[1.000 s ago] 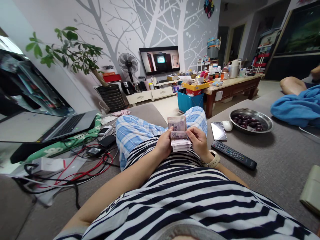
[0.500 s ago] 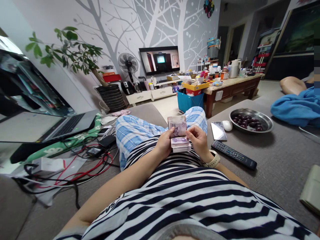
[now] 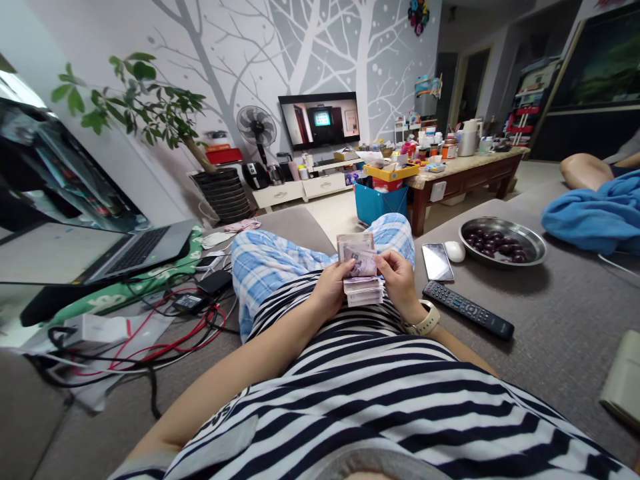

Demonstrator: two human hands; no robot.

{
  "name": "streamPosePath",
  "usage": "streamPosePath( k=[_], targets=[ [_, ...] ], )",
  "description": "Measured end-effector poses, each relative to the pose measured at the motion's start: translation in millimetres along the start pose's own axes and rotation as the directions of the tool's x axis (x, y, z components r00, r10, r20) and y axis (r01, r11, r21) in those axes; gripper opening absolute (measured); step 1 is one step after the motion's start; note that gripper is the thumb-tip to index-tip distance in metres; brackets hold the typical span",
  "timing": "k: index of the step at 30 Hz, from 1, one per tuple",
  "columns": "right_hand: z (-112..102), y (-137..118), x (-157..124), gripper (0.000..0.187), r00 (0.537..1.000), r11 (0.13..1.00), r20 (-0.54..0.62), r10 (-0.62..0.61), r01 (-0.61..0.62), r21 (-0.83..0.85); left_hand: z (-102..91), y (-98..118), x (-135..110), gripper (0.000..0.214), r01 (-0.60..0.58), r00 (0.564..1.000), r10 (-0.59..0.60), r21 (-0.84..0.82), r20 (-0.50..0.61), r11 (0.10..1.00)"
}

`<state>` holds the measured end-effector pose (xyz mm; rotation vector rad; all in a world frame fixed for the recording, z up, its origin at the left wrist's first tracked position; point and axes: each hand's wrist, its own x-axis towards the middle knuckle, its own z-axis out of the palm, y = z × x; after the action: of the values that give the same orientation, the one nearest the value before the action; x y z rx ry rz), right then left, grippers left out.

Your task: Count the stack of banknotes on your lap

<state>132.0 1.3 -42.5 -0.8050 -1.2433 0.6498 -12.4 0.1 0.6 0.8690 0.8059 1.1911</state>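
I sit reclined on a grey sofa in a striped shirt and blue checked trousers. Both hands meet over my lap around a thick stack of banknotes. My left hand is closed round the stack's left side, thumb on the top notes. My right hand, with a pale watch at the wrist, pinches the right edge, where one note is bent over toward me. The upper half of the stack stands up, and the folded-over notes lie below it.
On the sofa to my right lie a black remote, a phone, a white mouse and a metal bowl of dark fruit. A laptop and tangled cables are on my left. Another person's knee shows beyond a blue blanket.
The top note has been folded down from the upright stack onto the lower pile; my right fingers have shifted slightly along the edge. My arms stay where they were.
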Motion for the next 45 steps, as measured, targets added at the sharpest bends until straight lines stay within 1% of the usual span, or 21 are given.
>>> streamPosePath(
  k=[4, 10, 13, 16, 21, 26, 31, 41, 45],
  targets=[
    [0, -1, 0, 0.033, 1.0, 1.0, 0.006, 0.007, -0.007, -0.012, -1.5, -1, 1, 0.011, 0.005, 1.0, -0.005, 0.007, -0.003, 1.0],
    [0, -2, 0, 0.03, 1.0, 1.0, 0.0, 0.003, -0.003, -0.027, -5.2, -6, 6, 0.016, -0.002, 1.0, 0.002, 0.008, -0.005, 1.0],
    [0, -3, -1, 0.03, 1.0, 1.0, 0.002, -0.001, 0.001, -0.031, -6.7, -7, 9, 0.022, 0.005, 1.0, -0.006, -0.027, -0.018, 1.0],
    [-1, -4, -2, 0.029, 1.0, 0.999, 0.011, -0.019, 0.019, -0.029, -6.3, -8, 10, 0.024, 0.022, 0.999, -0.024, -0.073, -0.028, 0.997],
    [0, -6, -4, 0.028, 0.998, 0.998, 0.018, -0.056, 0.056, -0.028, -3.3, -6, 9, 0.027, 0.035, 0.999, -0.038, -0.099, -0.027, 0.994],
    [0, -4, -5, 0.027, 0.996, 0.997, 0.049, -0.08, 0.081, -0.019, -3.0, -5, 7, 0.022, 0.036, 0.999, -0.038, -0.101, -0.019, 0.994],
    [0, -4, -5, 0.025, 0.994, 0.996, 0.069, -0.09, 0.09, 0.007, -1.8, -3, 5, 0.017, 0.032, 0.999, -0.035, -0.086, -0.035, 0.996],
    [-1, -7, -6, 0.022, 0.992, 0.993, 0.059, -0.115, 0.115, 0.001, -2.3, -3, 4, 0.016, 0.014, 0.999, -0.018, -0.069, -0.044, 0.997],
    [-1, -8, -7, 0.024, 0.991, 0.993, 0.053, -0.12, 0.121, -0.01, -2.7, -3, 4, 0.017, 0.022, 0.999, -0.024, -0.088, -0.024, 0.996]
  ],
)
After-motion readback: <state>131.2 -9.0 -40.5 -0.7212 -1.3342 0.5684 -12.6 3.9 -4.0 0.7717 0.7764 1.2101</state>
